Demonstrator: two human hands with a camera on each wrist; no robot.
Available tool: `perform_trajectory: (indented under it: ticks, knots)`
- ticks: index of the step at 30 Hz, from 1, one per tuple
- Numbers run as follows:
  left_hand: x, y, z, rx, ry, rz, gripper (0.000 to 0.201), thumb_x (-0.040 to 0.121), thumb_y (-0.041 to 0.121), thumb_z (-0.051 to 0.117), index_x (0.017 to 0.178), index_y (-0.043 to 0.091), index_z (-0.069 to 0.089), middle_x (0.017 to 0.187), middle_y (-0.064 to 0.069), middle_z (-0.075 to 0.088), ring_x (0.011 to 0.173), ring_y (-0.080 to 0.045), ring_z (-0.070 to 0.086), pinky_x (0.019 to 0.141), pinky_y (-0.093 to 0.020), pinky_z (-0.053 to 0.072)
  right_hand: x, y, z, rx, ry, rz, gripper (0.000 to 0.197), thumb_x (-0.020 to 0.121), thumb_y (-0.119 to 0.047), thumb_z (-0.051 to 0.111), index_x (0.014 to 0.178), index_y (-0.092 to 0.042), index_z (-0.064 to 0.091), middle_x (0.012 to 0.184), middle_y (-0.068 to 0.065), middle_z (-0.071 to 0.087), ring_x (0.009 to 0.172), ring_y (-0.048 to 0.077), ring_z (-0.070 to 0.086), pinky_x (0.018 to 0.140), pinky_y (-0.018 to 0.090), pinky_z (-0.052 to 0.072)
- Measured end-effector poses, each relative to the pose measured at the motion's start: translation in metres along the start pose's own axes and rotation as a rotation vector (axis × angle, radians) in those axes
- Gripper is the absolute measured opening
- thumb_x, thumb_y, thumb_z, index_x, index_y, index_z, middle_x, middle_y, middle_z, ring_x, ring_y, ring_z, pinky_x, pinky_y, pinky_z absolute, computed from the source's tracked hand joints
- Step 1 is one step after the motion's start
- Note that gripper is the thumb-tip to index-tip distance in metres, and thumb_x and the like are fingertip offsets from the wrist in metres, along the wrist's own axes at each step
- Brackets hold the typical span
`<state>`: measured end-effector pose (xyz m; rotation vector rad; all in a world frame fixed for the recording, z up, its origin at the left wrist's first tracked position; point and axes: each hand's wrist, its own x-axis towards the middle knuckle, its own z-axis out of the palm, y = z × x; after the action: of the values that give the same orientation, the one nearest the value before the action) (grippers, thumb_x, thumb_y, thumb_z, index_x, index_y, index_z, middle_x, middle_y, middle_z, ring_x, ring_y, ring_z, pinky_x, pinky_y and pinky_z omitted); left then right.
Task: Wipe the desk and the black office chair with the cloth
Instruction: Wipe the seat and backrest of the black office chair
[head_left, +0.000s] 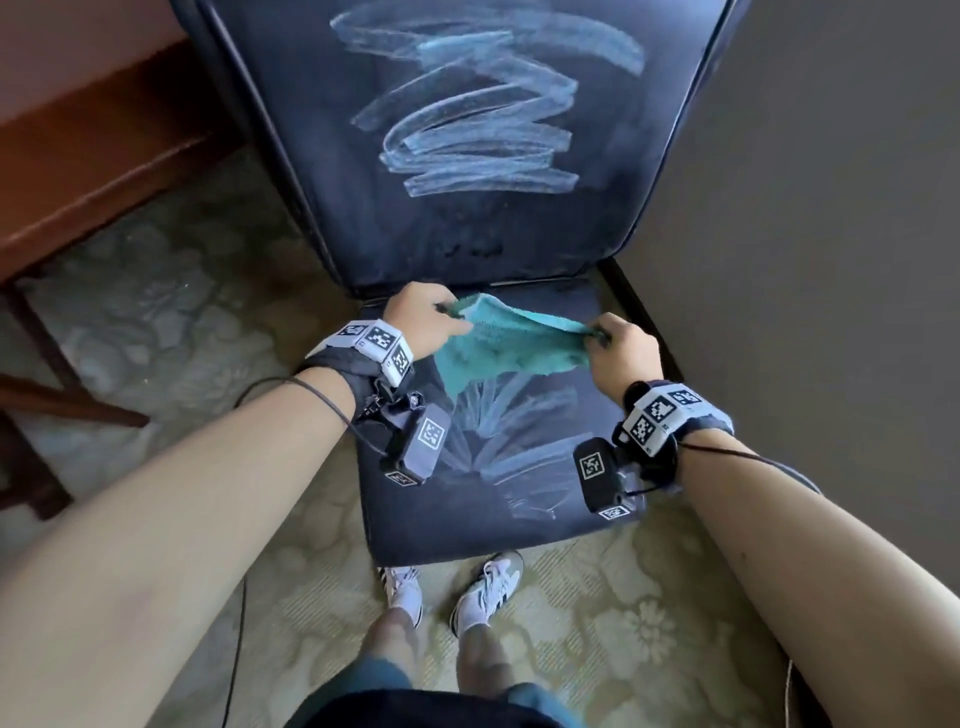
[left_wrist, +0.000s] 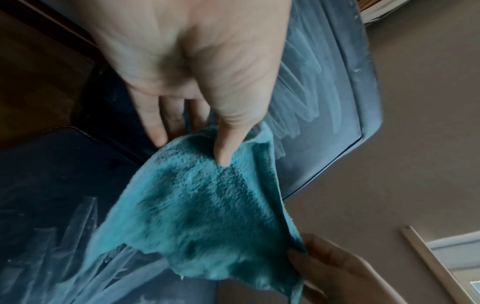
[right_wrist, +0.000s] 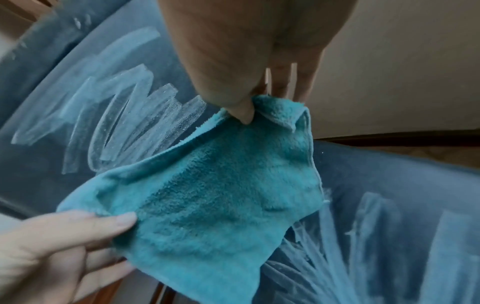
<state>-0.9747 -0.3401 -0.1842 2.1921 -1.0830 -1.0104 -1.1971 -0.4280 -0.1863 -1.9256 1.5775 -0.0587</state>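
A teal fluffy cloth (head_left: 506, 343) hangs spread between both hands, just above the back of the black chair's seat (head_left: 467, 519). My left hand (head_left: 426, 319) pinches the cloth's left corner (left_wrist: 228, 156) between thumb and fingers. My right hand (head_left: 618, 348) pinches the right corner (right_wrist: 259, 115) the same way. The chair's backrest (head_left: 467, 234) rises behind the hands and carries pale zigzag wipe streaks (head_left: 483, 109). More pale streaks (head_left: 519, 441) fan across the seat under the cloth.
A brown wooden desk (head_left: 88, 171) with thin legs stands to the left of the chair. A plain wall (head_left: 831, 208) runs close along the chair's right side. Patterned carpet (head_left: 182, 322) covers the floor. My feet in white sneakers (head_left: 483, 587) stand at the seat's front edge.
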Motion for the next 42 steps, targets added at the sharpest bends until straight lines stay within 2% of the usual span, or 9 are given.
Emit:
perform_trajectory:
  ticks: [5, 8, 11, 14, 20, 26, 30, 37, 42]
  knots:
    - [0.004, -0.028, -0.001, -0.063, 0.055, 0.026, 0.011, 0.073, 0.011, 0.075, 0.083, 0.012, 0.072, 0.083, -0.003, 0.069, 0.077, -0.016, 0.057, 0.065, -0.025, 0.039, 0.01, -0.014, 0.031, 0.05, 0.095, 0.044, 0.03, 0.088, -0.007, 0.05, 0.109, -0.016, 0.069, 0.111, 0.011, 0.067, 0.105, 0.031, 0.059, 0.083, 0.024, 0.041]
    - [-0.007, -0.055, 0.02, 0.008, -0.05, -0.006, 0.027, 0.075, -0.004, 0.064, 0.096, 0.01, 0.073, 0.097, -0.001, 0.069, 0.087, -0.016, 0.059, 0.077, -0.022, 0.045, 0.005, 0.012, 0.061, -0.098, -0.077, 0.135, 0.035, 0.084, -0.009, 0.049, 0.108, -0.02, 0.072, 0.111, 0.012, 0.068, 0.1, 0.032, 0.062, 0.085, 0.026, 0.048]
    - [-0.017, -0.1, 0.048, 0.156, -0.182, -0.131, 0.041, 0.077, -0.005, 0.05, 0.106, 0.017, 0.068, 0.113, -0.003, 0.062, 0.105, -0.023, 0.059, 0.093, -0.033, 0.049, -0.004, 0.046, 0.086, -0.141, -0.205, 0.272, 0.043, 0.081, -0.011, 0.051, 0.117, -0.029, 0.068, 0.118, 0.011, 0.066, 0.103, 0.031, 0.062, 0.092, 0.034, 0.051]
    - [-0.016, -0.138, 0.063, 0.206, -0.074, -0.289, 0.031, 0.081, 0.002, 0.051, 0.1, 0.02, 0.068, 0.115, -0.006, 0.063, 0.107, -0.027, 0.058, 0.093, -0.035, 0.048, 0.003, 0.068, 0.103, -0.17, -0.244, 0.265, 0.048, 0.084, -0.012, 0.049, 0.127, -0.028, 0.061, 0.123, 0.011, 0.063, 0.108, 0.032, 0.059, 0.092, 0.037, 0.051]
    - [-0.013, -0.202, 0.101, 0.076, 0.262, -0.642, 0.023, 0.088, 0.014, 0.055, 0.106, 0.007, 0.067, 0.116, -0.015, 0.064, 0.109, -0.037, 0.058, 0.093, -0.036, 0.047, 0.045, 0.079, 0.156, -0.266, -0.282, -0.05, 0.048, 0.094, -0.022, 0.046, 0.142, -0.026, 0.044, 0.149, 0.0, 0.041, 0.134, 0.026, 0.04, 0.107, 0.038, 0.039]
    - [-0.011, -0.252, 0.173, -0.118, 0.671, -0.923, 0.051, 0.089, 0.035, 0.057, 0.127, 0.003, 0.047, 0.132, -0.021, 0.042, 0.12, -0.041, 0.045, 0.105, -0.045, 0.034, 0.077, 0.097, 0.219, -0.407, -0.287, -0.427, 0.061, 0.098, -0.039, 0.038, 0.153, -0.028, 0.015, 0.162, -0.007, 0.0, 0.148, 0.014, 0.0, 0.12, 0.037, 0.011]
    - [0.011, -0.255, 0.19, -0.242, 0.69, -1.043, 0.067, 0.096, 0.051, 0.04, 0.14, 0.001, 0.034, 0.141, -0.022, 0.037, 0.131, -0.038, 0.036, 0.107, -0.045, 0.025, 0.097, 0.097, 0.268, -0.399, -0.153, -0.58, 0.064, 0.097, -0.047, 0.03, 0.154, -0.028, 0.008, 0.161, -0.007, -0.005, 0.148, 0.014, -0.007, 0.119, 0.042, 0.002]
    - [0.028, -0.255, 0.205, -0.261, 0.732, -1.018, 0.065, 0.102, 0.05, 0.023, 0.13, -0.004, 0.044, 0.131, -0.023, 0.052, 0.118, -0.037, 0.049, 0.087, -0.037, 0.026, 0.094, 0.085, 0.32, -0.503, -0.04, -0.45, 0.062, 0.097, -0.051, 0.015, 0.154, -0.031, -0.001, 0.161, -0.006, -0.009, 0.148, 0.021, -0.012, 0.118, 0.052, -0.006]
    - [0.023, -0.256, 0.198, -0.212, 0.668, -0.973, 0.063, 0.102, 0.049, 0.023, 0.123, -0.005, 0.049, 0.124, -0.026, 0.056, 0.113, -0.036, 0.052, 0.079, -0.032, 0.022, 0.016, 0.084, 0.343, -0.677, -0.373, -0.985, 0.057, 0.099, -0.049, 0.01, 0.152, -0.033, -0.003, 0.159, -0.011, -0.019, 0.145, 0.017, -0.022, 0.117, 0.048, -0.011]
